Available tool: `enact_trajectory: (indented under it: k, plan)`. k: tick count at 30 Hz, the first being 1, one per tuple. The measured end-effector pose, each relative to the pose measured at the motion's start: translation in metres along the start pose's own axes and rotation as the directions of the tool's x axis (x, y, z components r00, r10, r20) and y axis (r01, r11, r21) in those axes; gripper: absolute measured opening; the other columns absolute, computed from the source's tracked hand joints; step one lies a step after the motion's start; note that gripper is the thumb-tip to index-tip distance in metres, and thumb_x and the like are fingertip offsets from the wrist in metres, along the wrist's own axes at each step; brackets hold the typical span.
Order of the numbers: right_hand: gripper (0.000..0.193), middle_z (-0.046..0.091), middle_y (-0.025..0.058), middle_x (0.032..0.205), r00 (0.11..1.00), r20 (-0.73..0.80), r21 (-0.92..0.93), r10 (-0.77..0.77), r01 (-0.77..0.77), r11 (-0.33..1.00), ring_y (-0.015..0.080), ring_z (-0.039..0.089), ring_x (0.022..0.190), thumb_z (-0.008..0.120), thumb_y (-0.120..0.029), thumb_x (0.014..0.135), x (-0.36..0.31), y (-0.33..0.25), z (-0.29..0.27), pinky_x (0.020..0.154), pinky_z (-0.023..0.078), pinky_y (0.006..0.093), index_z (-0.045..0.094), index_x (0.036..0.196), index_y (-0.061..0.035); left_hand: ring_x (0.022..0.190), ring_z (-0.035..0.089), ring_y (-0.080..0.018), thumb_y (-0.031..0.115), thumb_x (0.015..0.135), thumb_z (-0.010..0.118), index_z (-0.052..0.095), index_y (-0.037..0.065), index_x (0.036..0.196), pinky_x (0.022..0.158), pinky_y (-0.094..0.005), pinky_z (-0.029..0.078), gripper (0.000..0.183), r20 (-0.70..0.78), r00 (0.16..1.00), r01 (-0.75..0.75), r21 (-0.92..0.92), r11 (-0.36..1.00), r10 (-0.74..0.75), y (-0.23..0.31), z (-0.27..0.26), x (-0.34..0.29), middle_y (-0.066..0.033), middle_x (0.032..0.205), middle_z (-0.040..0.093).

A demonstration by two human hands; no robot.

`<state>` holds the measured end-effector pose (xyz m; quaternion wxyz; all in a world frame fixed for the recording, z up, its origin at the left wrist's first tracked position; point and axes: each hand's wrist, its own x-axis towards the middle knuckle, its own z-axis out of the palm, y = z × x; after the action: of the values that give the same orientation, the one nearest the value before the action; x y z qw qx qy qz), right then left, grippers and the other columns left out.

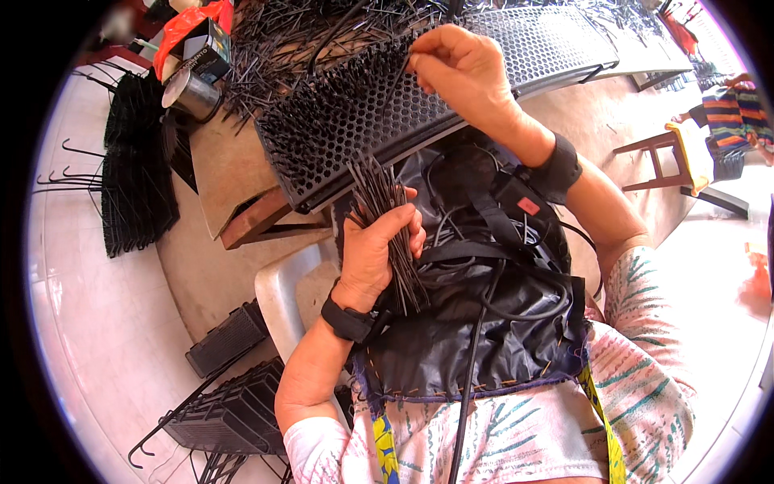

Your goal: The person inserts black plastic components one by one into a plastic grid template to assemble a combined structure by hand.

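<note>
My left hand (372, 252) is closed around a bundle of thin black strips (372, 187), whose ends fan out above and below the fist. My right hand (469, 74) pinches one thin dark strip (397, 87) between thumb and fingertips, over a black perforated panel (532, 52). Many short black strips (326, 109) stand up out of the holes in the panel's left part. Toward the right, the holes hold none. Whether the pinched strip's lower end sits in a hole is too fine to tell.
The panel rests on a wooden table (230, 173) strewn with loose strips (270, 48). A metal mug (192, 95) and a dark box (205, 50) stand at the left. Black racks with hooked wires (141, 161) lie on the floor. A person (738, 117) is near a stool (665, 157) at right.
</note>
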<state>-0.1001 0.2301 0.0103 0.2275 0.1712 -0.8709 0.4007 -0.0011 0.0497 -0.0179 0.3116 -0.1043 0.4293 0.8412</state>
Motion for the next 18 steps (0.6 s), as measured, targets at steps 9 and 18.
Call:
enact_trajectory:
  k: [9, 18]
  plan:
    - [0.011, 0.059, 0.0037, 0.064, 0.949, -0.242, -0.098, -0.202, 0.183, 0.978, 0.0058, 0.054, 0.053, 0.059, -0.004, 0.073, 0.013, 0.018, 0.019, 0.05, 0.043, 0.0186, 0.058, 0.084, -0.0019, 0.045, 0.048, -0.0144, 0.005, 0.076, 0.055, 0.052, -0.001, 0.092, 0.039, -0.0249, 0.038, 0.017, -0.014, 1.0, -0.024, 0.046, 0.999, 0.025, 0.002, 0.004, -0.003, -0.0062, 0.059, 0.05]
    - [0.013, 0.061, 0.0068, 0.068, 0.953, -0.22, -0.084, -0.209, 0.195, 0.977, 0.0109, 0.061, 0.062, 0.061, -0.006, 0.073, 0.008, 0.002, 0.004, 0.055, 0.046, 0.0206, 0.058, 0.085, -0.002, 0.045, 0.048, -0.0135, 0.005, 0.076, 0.055, 0.052, 0.0, 0.092, 0.039, -0.0246, 0.038, 0.017, 0.014, 1.0, -0.013, 0.011, 1.0, 0.012, 0.001, -0.002, -0.002, -0.0056, 0.06, 0.051]
